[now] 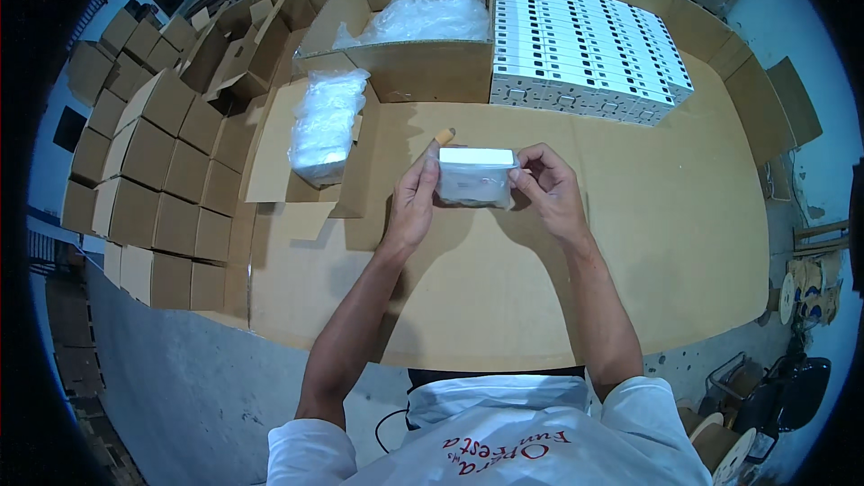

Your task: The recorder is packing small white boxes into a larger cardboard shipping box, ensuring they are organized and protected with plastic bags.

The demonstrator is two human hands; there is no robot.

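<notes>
Above the middle of the table I hold a small white box [476,157] in a clear plastic bag [474,189]. My left hand [414,201] grips its left side, with a tan cover on one raised fingertip. At the opposite side, my right hand [556,191] pinches the bag's edge between thumb and fingers. To the left, a small open carton [270,166] holds a row of plastic-wrapped packs [326,126]. Its flaps are folded outward.
A larger open carton [432,72] with loose clear bags [427,11] stands at the back. Rows of white boxes [585,49] are stacked beside it. Brown cartons [148,157] pile up on the left. Cardboard covers the table [670,234]; a black chair [796,391] stands at lower right.
</notes>
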